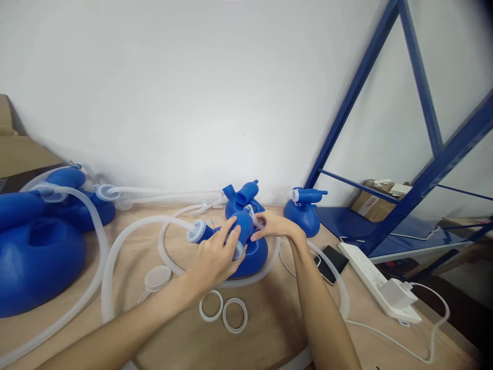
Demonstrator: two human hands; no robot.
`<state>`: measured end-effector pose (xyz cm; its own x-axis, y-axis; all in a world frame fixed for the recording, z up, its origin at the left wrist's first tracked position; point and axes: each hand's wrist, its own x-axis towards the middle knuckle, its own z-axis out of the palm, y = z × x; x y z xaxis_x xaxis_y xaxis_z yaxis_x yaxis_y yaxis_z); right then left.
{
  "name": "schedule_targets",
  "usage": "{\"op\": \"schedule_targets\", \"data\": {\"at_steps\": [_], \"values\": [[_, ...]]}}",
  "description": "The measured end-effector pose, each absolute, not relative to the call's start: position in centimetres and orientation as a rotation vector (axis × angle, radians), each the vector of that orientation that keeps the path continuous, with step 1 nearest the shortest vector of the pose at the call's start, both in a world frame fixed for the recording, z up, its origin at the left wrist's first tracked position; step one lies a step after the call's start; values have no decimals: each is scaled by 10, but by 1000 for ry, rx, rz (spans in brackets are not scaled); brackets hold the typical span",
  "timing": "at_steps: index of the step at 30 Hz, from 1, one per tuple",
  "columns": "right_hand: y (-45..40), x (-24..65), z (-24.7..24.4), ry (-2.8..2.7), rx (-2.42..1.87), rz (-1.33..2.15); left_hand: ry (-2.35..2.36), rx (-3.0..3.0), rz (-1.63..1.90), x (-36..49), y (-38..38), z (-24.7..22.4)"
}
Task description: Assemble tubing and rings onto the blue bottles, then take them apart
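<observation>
My left hand (215, 252) is closed around a blue funnel-shaped cup (243, 223) above a squat blue urinal bottle (254, 257). At the cup's narrow far end, my right hand (271, 226) pinches a clear tube (254, 216); whether the tube is pushed onto the cup is hidden. A white collar (196, 231) sits on the bottle's neck, with a thick translucent hose (146, 221) running left from it. Right behind stands another blue bottle with its own cup (247, 192). Nearer me lie two white rings (211, 306) and a translucent cap (157, 277).
Larger blue bottles (34, 262) with looping hoses stand at the left, and one more bottle (302, 218) stands at the right. A phone (333, 262) and a white power strip (370, 272) with a plugged-in charger lie right. A blue metal shelf frame (358, 72) rises beyond.
</observation>
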<state>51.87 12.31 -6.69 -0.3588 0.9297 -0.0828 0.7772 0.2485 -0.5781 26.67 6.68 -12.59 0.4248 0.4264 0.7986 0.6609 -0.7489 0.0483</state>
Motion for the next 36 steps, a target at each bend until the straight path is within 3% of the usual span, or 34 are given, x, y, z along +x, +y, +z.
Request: {"op": "schedule_targets", "data": {"at_steps": [5, 11, 15, 23, 26, 31, 36], "values": [[122, 518, -67, -2167, -1514, 923, -1053, -2472, -1110, 280, 79, -135], [129, 527, -82, -2092, -1406, 977, -844, -2891, -865, 246, 86, -97], [130, 531, -86, -2104, -1454, 977, -877, -2747, -718, 220, 105, -83], [114, 543, -68, -2063, -1567, 598, -1106, -2705, -523, 219, 115, -82], [104, 559, -55, -2006, -1577, 302, -1156, -2672, -634, 216, 115, -78], [69, 581, -23, -1929, -1569, -133, -1336, -2531, -1116, 190, 118, -48], [37, 589, -8, -1795, -1615, -41, -1714, -2147, -1537, 138, 112, -1]]}}
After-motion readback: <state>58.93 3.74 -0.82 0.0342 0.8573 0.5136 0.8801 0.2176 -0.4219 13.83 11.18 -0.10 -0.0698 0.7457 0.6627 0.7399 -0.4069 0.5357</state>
